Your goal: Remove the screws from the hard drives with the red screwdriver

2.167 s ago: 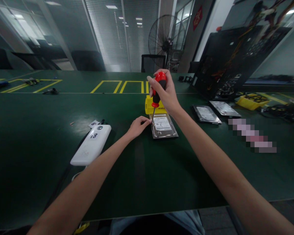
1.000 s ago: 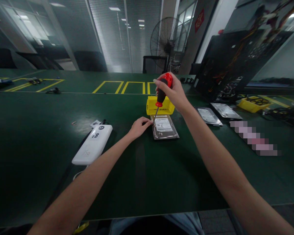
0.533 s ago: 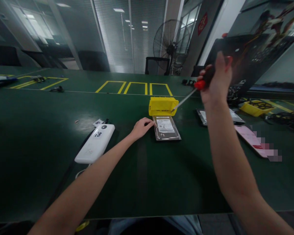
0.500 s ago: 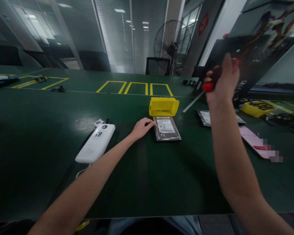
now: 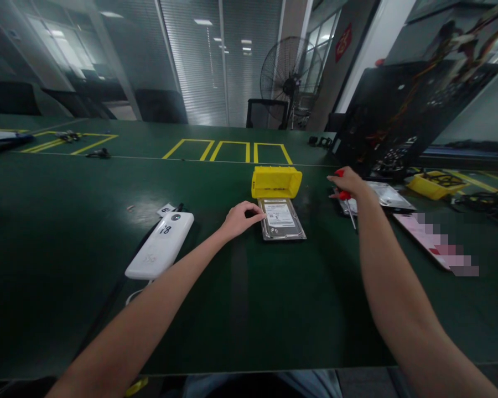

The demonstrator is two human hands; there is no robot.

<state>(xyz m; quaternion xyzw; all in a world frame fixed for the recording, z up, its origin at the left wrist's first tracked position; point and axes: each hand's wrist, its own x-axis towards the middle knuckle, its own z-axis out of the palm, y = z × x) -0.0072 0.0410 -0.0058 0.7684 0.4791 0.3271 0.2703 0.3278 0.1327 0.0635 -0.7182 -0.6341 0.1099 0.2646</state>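
Note:
A silver hard drive (image 5: 281,220) lies flat on the green table (image 5: 66,221), just in front of a small yellow bin (image 5: 276,182). My left hand (image 5: 240,216) rests at the drive's left edge, fingers curled with the tips pinched against its upper left corner. My right hand (image 5: 349,184) is low over the table to the right of the drive. It is closed on a red-handled screwdriver (image 5: 347,201), whose shaft points down toward me. The handle is mostly hidden under the hand.
A white device (image 5: 160,245) with a number label lies left of my left arm. Two more hard drives (image 5: 388,195) lie past my right hand, beside a black open computer case (image 5: 390,121). A second yellow tray (image 5: 434,183) and cables sit at the far right. A fan stands behind.
My right hand lifted the screwdriver off the drive's left corner, swung it up and to the right, then brought it down onto the table right of the drive. My left hand stayed put.

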